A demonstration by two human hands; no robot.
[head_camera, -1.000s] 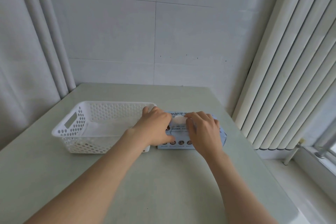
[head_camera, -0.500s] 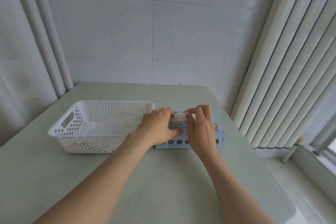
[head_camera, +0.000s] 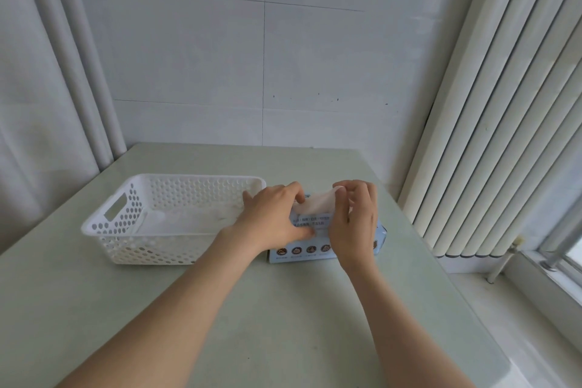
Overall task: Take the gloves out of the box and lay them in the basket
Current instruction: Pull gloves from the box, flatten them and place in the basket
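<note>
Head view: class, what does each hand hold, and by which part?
The right hand pinches a glove by its upper edge, partly out of the box. The left hand grips the box at its left end.

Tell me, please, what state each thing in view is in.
glove: partly out of the box, pinched by the right hand.
box: lying flat on the table, held by the left hand.
basket: upright, left of the box; something pale seems to lie inside.
left hand: holds the box.
right hand: pinches the glove.
</note>
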